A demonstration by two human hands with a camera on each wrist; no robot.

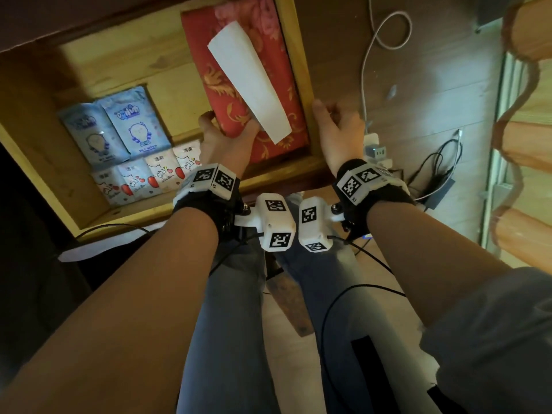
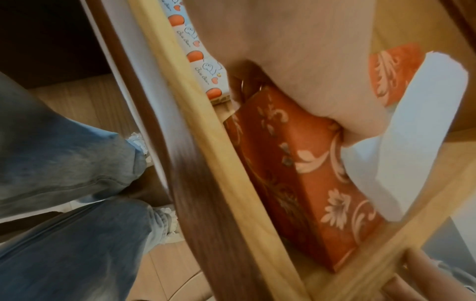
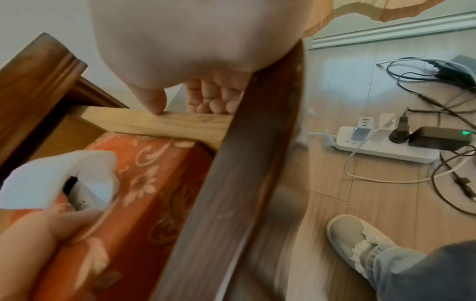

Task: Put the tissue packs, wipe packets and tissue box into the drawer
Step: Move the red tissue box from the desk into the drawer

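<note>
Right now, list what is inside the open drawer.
The drawer holds the red tissue box on its right, gripped by the left hand, two blue wipe packets and a row of tissue packs. Anything beneath them is covered.

Both bare forearms reach forward, side by side. The left hand [image 1: 222,135] grips the tissue box [image 1: 263,94], thumb on top. The right hand [image 1: 339,130] rests at the drawer [image 1: 298,70] side edge, thumb touching it, fingers loosely curled.
</note>
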